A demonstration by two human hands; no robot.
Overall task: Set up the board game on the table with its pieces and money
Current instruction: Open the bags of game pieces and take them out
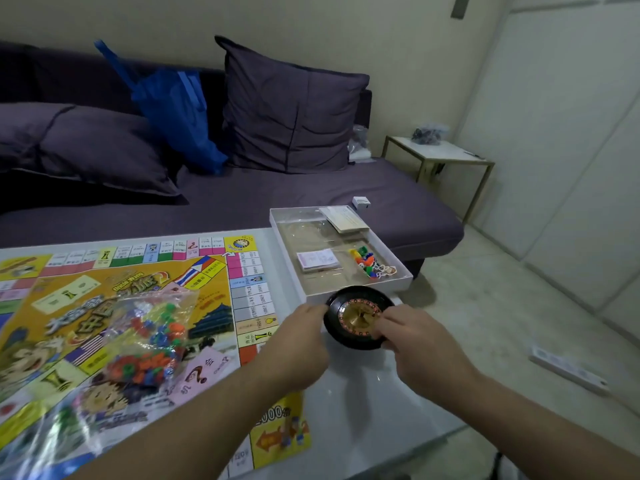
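While the person leans over the tabletop (363, 403), the left hand (301, 341) and the right hand (412, 336) grip the roulette wheel (356, 318) from both sides near the right edge. Left of them lies the game board (138, 306) with a bag of plastic pieces (149, 337). Behind the wheel, the open box (332, 251) holds cards and coloured tokens.

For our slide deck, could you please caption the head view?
Both hands hold a small roulette wheel beside the unfolded game board.

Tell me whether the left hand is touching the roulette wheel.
Touching. The head view shows the left hand's fingertips on the roulette wheel's black left rim, with no gap visible.
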